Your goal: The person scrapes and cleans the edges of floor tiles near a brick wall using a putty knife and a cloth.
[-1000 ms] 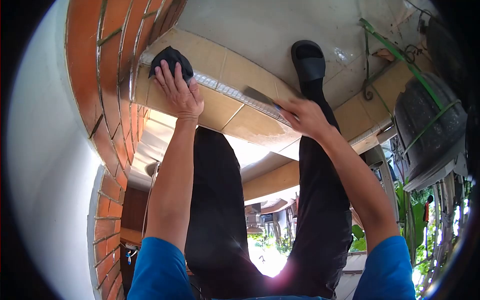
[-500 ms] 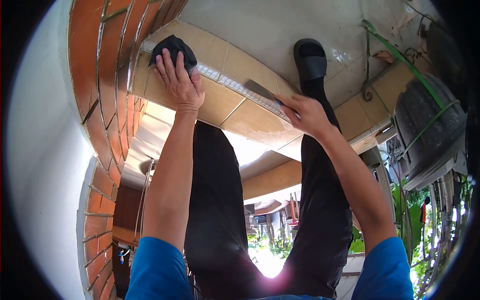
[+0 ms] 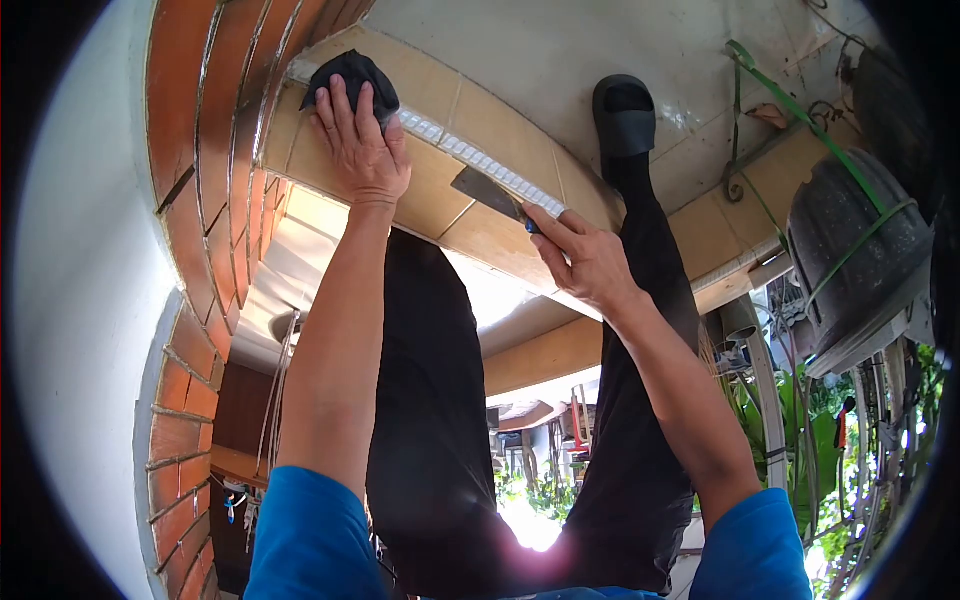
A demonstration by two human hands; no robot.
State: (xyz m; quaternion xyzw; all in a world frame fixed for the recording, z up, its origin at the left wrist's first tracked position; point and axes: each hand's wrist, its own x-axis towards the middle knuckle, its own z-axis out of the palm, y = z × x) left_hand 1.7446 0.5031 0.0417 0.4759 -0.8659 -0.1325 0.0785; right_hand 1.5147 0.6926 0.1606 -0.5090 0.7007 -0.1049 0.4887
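The view is upside down, looking back between my legs. My left hand (image 3: 362, 145) presses a black cloth (image 3: 352, 76) against the edge of a tan tiled step (image 3: 478, 125), close to a red brick pillar (image 3: 205, 150). My right hand (image 3: 583, 258) grips the blue handle of a flat metal scraper (image 3: 487, 193), whose blade lies on the face of the step just below the white ribbed edge strip (image 3: 478, 158). The two hands are about a forearm's length apart along the step.
My black-trousered legs fill the middle, with one foot in a black slipper (image 3: 624, 112) on the pale floor. A dark pot (image 3: 858, 255) bound with green straps stands at the right. Green plants (image 3: 800, 420) and a white wall (image 3: 85, 300) flank the scene.
My right hand has slid the scraper left and off the ribbed strip onto the tile face. My left hand and the cloth have shifted slightly along the step edge.
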